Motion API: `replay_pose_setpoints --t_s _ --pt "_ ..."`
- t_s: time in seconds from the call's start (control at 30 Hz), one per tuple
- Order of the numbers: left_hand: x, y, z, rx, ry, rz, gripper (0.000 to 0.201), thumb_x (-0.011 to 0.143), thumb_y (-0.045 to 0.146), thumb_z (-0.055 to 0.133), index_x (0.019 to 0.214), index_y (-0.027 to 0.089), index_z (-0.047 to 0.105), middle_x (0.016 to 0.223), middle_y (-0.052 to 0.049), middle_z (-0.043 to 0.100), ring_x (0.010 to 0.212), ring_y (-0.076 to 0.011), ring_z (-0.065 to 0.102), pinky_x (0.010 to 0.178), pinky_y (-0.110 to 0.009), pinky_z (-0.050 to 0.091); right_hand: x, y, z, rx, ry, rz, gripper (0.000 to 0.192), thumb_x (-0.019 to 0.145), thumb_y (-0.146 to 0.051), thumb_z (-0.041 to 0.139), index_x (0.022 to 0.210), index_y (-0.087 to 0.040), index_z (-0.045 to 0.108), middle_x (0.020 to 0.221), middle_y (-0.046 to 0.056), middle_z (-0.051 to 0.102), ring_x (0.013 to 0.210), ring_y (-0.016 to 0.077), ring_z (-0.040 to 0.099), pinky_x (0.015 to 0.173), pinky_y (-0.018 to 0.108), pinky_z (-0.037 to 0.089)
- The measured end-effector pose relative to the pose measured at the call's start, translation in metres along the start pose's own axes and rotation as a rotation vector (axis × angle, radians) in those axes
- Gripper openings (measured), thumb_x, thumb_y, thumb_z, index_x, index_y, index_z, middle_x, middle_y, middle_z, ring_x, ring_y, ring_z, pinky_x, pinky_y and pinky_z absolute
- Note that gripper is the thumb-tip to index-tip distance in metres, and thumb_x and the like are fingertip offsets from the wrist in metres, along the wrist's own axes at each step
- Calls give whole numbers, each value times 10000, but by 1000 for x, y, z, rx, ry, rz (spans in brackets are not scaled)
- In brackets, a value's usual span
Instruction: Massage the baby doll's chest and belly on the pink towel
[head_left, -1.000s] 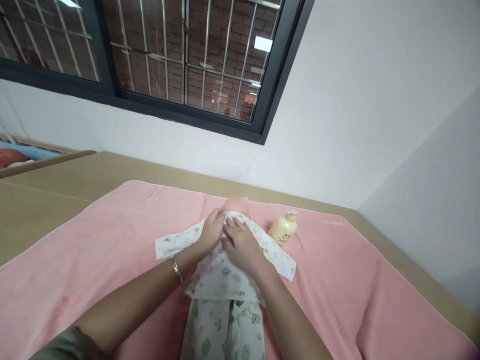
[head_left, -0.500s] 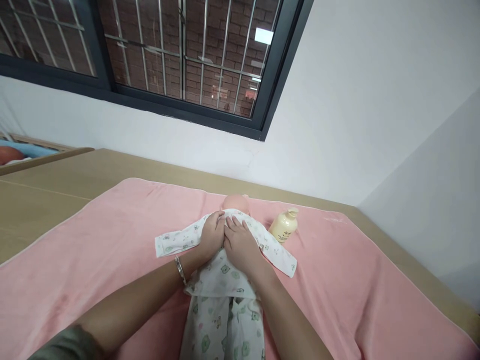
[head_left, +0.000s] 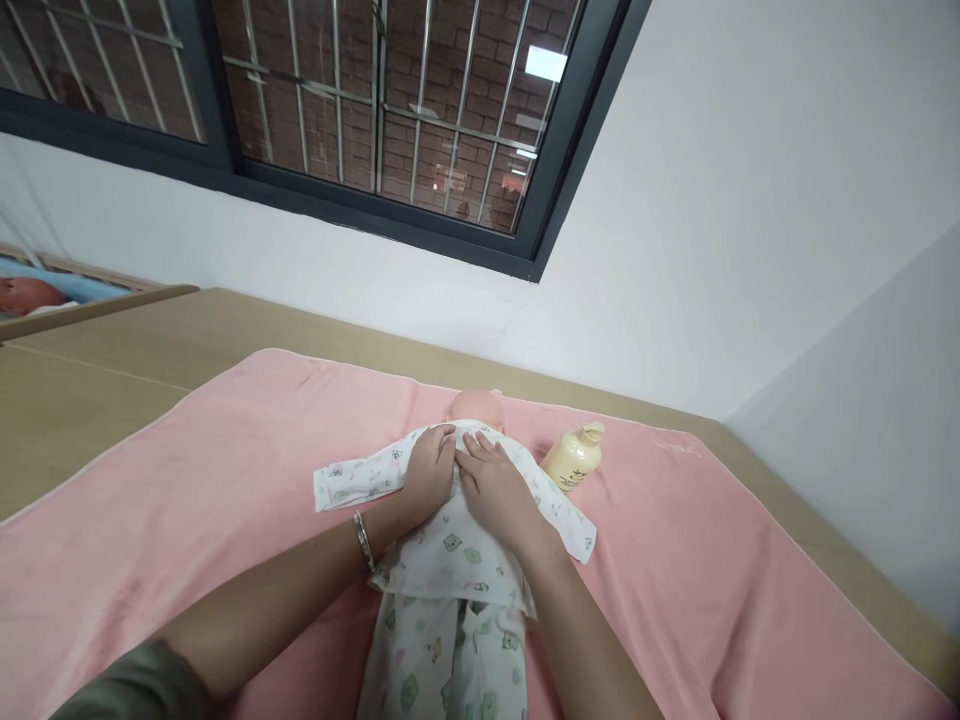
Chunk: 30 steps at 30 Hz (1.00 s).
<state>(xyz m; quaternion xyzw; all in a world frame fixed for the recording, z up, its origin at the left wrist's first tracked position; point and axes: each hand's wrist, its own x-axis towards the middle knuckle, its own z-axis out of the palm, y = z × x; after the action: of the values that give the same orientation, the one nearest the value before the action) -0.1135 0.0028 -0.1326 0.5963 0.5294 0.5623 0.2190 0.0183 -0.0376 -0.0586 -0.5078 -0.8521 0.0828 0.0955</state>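
One table (head_left: 112,350), tan, and it carries pretty much everything here. On it there's one pink towel (head_left: 225,500) spread flat over most of the near part, leaving bare table showing to the left of it and behind it.

One doll (head_left: 475,406) lies on its back in the middle of the towel, head toward the wall. It's dressed in one white printed top (head_left: 450,540) and matching pants (head_left: 442,660), and the two sleeves stick straight out to either side of the doll. Only the bald top of the head shows past the collar.

Two hands, both on the doll's chest right below the head. The left hand (head_left: 427,470) lies flat with fingers curled lightly onto the fabric near the collar, and there's one bracelet (head_left: 363,540) on that wrist. The right hand (head_left: 491,480) lies palm down beside it, touching it. Can't tell if either is actually pinching the cloth or just pressing on it.

One cream bottle (head_left: 574,462) lies tipped on the towel just right of the doll's sleeve, cap on. What's in it, can't see.
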Motion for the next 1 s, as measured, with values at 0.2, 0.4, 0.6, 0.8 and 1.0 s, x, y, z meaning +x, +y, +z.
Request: replay_pose_setpoints --t_s 0.2,0.4,0.6,0.8,1.0 --pt "-1 3 0 12 5 -13 316 927 298 410 1080 176 658 1137 -131 727 1099 -284 652 1027 -485 492 5 24 2 62 42 274 669 1063 -478 345 1565 -36 359 1633 219 316 1542 336 248 1240 469 225" --pt "0 3 2 47 -10 -46 305 872 268 459 1087 174 653 1138 -130 712 1107 -294 641 1042 -499 480 7 26 4 69 127 327 598 1037 -455 395 1428 -22 525 1514 242 486 1477 353 360 1203 452 266" --pt "0 0 3 84 -7 16 286 846 215 476 1072 180 648 1122 -117 682 1134 -287 611 1043 -485 482 6 26 -1 57 163 415 551 995 -542 468 1277 -101 638 1258 206 640 1218 328 583 1050 387 395" --pt "0 -6 6 127 16 84 279 852 198 476 1064 191 657 1098 -105 657 1127 -280 603 1047 -482 481 7 29 1 -11 155 303 486 1038 -453 389 1261 -98 636 1248 194 662 1194 307 590 1015 364 393" --pt "2 -5 8 265 -71 145 331 916 212 443 1157 158 664 1201 -136 698 1171 -288 618 1073 -489 470 14 33 0 -26 127 265 421 1016 -382 412 1222 -99 645 1219 187 686 1130 301 623 943 367 432"
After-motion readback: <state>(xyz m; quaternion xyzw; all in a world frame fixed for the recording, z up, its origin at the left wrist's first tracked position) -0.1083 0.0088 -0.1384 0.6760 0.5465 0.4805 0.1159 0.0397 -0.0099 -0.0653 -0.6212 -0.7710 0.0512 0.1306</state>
